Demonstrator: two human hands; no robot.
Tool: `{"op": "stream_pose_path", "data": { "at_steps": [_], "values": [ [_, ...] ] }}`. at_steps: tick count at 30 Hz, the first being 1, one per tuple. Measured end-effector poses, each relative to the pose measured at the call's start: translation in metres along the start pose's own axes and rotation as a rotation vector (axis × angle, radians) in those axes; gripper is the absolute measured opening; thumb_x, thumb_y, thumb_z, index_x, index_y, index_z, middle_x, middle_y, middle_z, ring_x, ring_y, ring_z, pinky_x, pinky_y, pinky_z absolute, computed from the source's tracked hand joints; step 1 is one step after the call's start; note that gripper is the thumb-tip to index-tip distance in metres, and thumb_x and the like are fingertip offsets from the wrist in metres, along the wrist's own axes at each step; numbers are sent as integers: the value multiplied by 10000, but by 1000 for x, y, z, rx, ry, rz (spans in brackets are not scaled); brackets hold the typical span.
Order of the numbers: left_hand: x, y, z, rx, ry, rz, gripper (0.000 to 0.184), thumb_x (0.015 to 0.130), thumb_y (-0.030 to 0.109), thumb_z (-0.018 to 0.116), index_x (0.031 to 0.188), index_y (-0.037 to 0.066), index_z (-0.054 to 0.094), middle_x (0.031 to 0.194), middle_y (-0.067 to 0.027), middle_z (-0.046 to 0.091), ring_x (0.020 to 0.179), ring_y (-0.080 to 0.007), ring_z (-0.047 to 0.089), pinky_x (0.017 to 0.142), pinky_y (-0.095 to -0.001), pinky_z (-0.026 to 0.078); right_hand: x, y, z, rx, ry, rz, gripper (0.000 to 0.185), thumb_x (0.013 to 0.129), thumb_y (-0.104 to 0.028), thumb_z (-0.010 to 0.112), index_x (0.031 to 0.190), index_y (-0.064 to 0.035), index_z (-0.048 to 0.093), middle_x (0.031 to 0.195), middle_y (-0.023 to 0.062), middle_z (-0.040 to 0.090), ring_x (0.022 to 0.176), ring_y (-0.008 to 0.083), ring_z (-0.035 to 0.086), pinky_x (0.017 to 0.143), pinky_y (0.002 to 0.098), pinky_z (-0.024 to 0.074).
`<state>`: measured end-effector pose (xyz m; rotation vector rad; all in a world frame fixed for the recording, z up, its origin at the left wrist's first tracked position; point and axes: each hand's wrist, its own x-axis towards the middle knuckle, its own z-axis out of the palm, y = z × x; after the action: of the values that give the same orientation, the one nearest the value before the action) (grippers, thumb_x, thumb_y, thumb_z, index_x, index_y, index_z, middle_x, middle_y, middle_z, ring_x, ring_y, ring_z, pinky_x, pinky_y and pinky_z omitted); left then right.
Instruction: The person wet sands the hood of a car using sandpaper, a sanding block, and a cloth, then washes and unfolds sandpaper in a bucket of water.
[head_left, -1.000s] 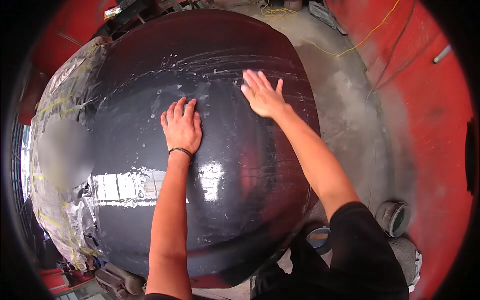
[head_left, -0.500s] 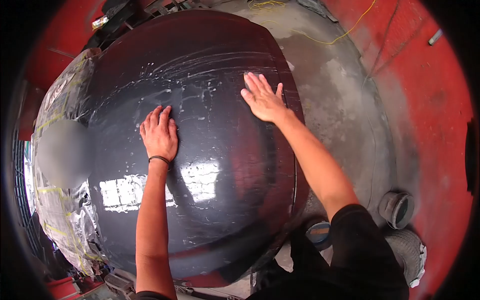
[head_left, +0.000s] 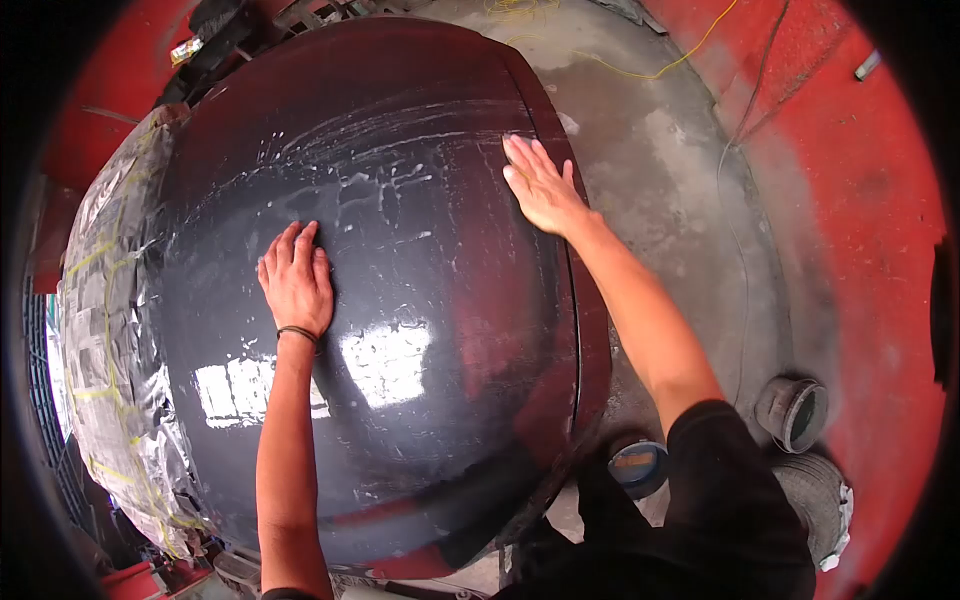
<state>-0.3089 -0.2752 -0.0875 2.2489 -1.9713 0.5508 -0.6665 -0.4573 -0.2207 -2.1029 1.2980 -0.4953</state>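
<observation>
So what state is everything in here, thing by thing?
Left hand: palm down on the car panel, fingers slightly bent.
Right hand: palm down near the panel's edge, fingers extended; can't tell what's beneath.
Wristband: worn on the left wrist.
Car panel: glossy, wet, with droplets and streaks.
Masking sheets: wrinkled, taped on.
Grey bucket: open-topped.
Yellow cord: slack.

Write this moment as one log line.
left hand: palm down on dark panel | right hand: palm down near panel edge | panel: wet streaks
</observation>
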Motion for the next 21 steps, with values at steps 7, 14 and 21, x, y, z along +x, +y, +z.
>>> {"op": "stream_pose_path", "data": {
  "at_steps": [7,14,21],
  "values": [
    [5,1,-1,20,41,14,411,1080,261,570,1480,206,650,1543,-73,602,1462,-317,508,1237,-534,337,-179,-25,-1,-47,-114,-94,651,1182,-480,271,1764,-192,222,1843,36,157,1705,320,71,1315,719,54],
    [6,-10,9,36,50,67,406,1091,287,569,1485,238,651,1542,-53,607,1451,-300,532,1230,-501,365,-17,8,17,-5,97,-78,663,1177,-523,308,1737,-168,283,1831,45,201,1691,323,143,1310,728,106],
    [5,-13,13,73,42,60,424,1128,359,517,1531,277,623,1573,-23,599,1459,-302,532,1232,-497,378,-317,-62,36,91,-51,-61,647,1160,-422,409,1737,-145,312,1826,55,230,1700,347,117,1297,739,15]
  ]
}}
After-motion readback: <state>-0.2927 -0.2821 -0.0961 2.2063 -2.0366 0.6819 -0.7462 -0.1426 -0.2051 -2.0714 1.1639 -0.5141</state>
